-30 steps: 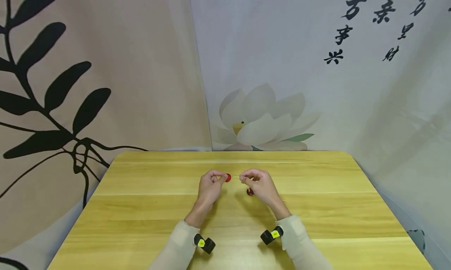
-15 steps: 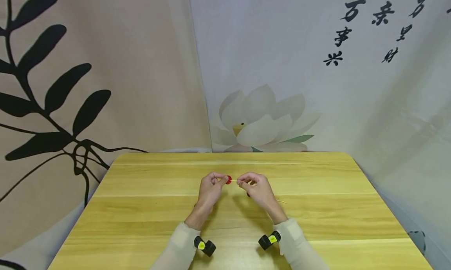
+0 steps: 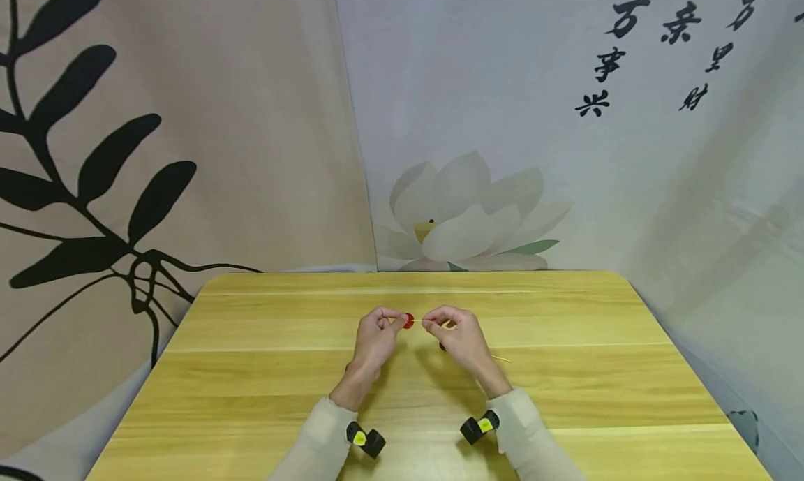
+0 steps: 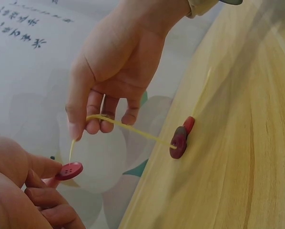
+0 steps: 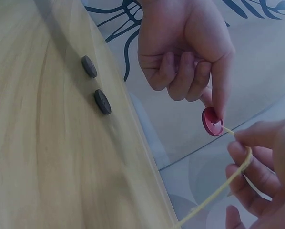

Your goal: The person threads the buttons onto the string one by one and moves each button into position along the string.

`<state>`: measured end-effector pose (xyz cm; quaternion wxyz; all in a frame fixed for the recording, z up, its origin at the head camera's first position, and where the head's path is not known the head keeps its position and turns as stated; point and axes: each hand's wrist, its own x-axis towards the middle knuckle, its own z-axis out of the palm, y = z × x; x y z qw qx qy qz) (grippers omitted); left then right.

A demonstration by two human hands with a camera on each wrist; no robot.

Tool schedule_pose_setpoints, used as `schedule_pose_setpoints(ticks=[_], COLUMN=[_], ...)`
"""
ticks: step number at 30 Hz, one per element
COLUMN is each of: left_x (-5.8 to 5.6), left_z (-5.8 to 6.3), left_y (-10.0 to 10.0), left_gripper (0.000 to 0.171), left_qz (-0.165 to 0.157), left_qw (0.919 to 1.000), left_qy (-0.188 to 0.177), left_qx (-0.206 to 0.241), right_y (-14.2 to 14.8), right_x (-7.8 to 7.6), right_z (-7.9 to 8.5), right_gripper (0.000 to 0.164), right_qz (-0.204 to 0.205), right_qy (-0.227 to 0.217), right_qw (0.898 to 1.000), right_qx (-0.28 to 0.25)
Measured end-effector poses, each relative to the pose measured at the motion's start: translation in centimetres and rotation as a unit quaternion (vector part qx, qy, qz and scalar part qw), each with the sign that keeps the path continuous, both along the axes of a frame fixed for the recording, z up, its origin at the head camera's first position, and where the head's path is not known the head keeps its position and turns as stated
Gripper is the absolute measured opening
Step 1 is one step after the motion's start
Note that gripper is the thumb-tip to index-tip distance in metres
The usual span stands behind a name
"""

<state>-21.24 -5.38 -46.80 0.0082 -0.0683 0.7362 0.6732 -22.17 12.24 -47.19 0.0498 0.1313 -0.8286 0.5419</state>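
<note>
My left hand (image 3: 375,338) pinches a red four-hole button (image 4: 73,170) by its edge, holding it up over the table. Facing it, my right hand (image 3: 463,336) pinches a yellow cord (image 4: 137,131) between thumb and fingertip. In the right wrist view the cord's short end (image 5: 228,130) reaches the button's face at the holes. From my right fingers the cord runs down to a small cluster of buttons (image 4: 178,147), dark red, greyish and red, on the table, and it passes through them. In the head view my right hand mostly hides that cluster.
Two dark buttons, one (image 5: 89,67) behind the other (image 5: 103,102), lie on the wooden table (image 3: 251,397). The cord's tail (image 3: 501,359) rests beside my right wrist. Printed cloth (image 3: 251,118) hangs behind the table's far edge.
My right hand has moved left with the cord, closing the gap until the cord end meets the red button. During the last half second both hands stay nearly still.
</note>
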Motion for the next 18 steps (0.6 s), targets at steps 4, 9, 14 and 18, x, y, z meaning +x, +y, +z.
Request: schedule_pose_setpoints(ticks=[4, 9, 14, 18], left_x=[0.01, -0.01, 0.09, 0.15], left_z=[-0.03, -0.05, 0.02, 0.03], left_y=[0.04, 0.09, 0.07, 0.07], left_gripper=[0.015, 0.015, 0.015, 0.015], left_qz=[0.002, 0.003, 0.001, 0.001], left_qw=[1.0, 1.0, 1.0, 1.0], left_qy=[0.0, 0.002, 0.002, 0.002], left_qx=[0.001, 0.001, 0.0, -0.002], right_y=[-0.09, -0.28, -0.52, -0.65], right_x=[-0.07, -0.22, -0.33, -0.36], right_z=[-0.04, -0.16, -0.22, -0.31], right_gripper=[0.003, 0.004, 0.004, 0.003], right_qz=[0.003, 0.004, 0.006, 0.004], right_qy=[0.004, 0.01, 0.018, 0.021], right_qw=[1.0, 1.0, 1.0, 1.0], right_qx=[0.002, 0.009, 0.012, 0.013])
